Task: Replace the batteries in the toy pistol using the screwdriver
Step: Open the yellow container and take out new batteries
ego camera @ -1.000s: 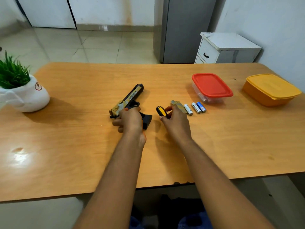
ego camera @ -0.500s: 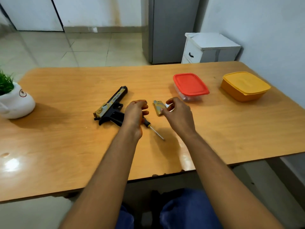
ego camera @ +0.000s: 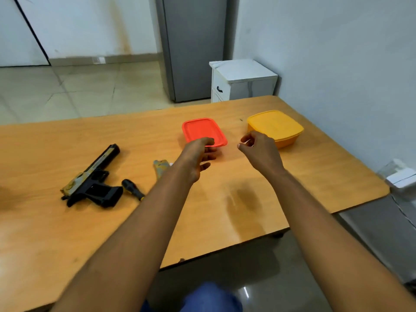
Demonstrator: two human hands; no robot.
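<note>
The toy pistol is now left lying near the left edge of the desk, with the screwdriver set down just beside its grip; half a second ago the left hand was at the screwdriver and the right hand at the battery cover. Both hands have since been lifted away and carried toward the far right corner. The left hand is held over the near edge of the red-lidded container, fingers loosely curled and nothing gripped. The right hand is poised between the two containers, just before the yellow container, thumb and forefinger drawn close; whether anything is pinched cannot be told. The loose batteries are hidden behind the left forearm. The cover being off, fresh batteries are probably being sought in a container.
</note>
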